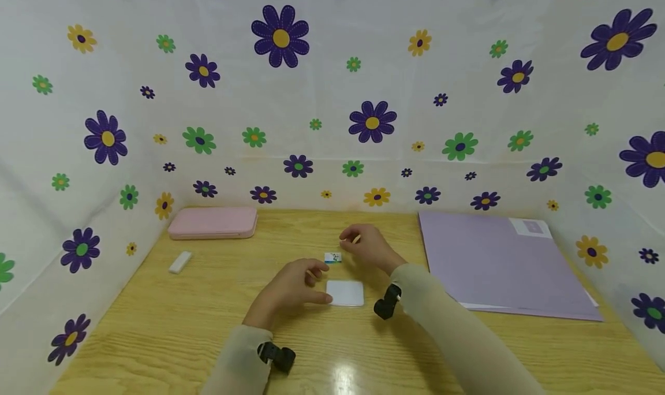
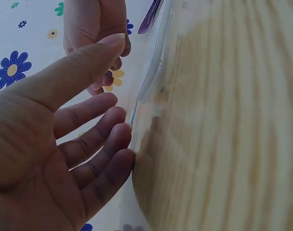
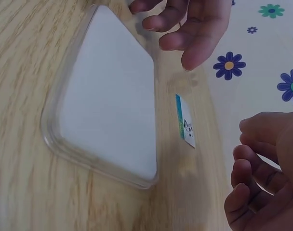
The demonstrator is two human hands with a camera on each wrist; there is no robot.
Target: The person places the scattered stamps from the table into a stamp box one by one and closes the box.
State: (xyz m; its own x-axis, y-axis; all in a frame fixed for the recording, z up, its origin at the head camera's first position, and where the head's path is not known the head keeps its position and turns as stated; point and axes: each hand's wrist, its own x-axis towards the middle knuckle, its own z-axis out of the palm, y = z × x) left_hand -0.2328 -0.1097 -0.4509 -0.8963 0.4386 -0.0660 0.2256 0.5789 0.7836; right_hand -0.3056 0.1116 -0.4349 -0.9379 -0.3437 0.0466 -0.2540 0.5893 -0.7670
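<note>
A clear, round-cornered case with a white sheet-like top (image 1: 345,293) lies flat on the wooden table. Just beyond it is a small rectangular picture piece (image 3: 186,121), white with a blue-green edge and a black-and-white figure. My left hand (image 1: 293,285) is at the left of both, fingers spread and loosely bent; its thumb tip is right at the case's left edge, its fingertips low by the table. My right hand (image 1: 370,246) hovers beyond and right of the picture piece. Its thumb and index fingertip are close together, and no object shows between them.
A pink zip case (image 1: 213,222) lies at the back left, with a white eraser-like block (image 1: 180,262) in front of it. To the right is a large purple folder (image 1: 499,268) with white paper under its near edge. Flower-patterned cloth (image 1: 332,94) walls the table's back and sides.
</note>
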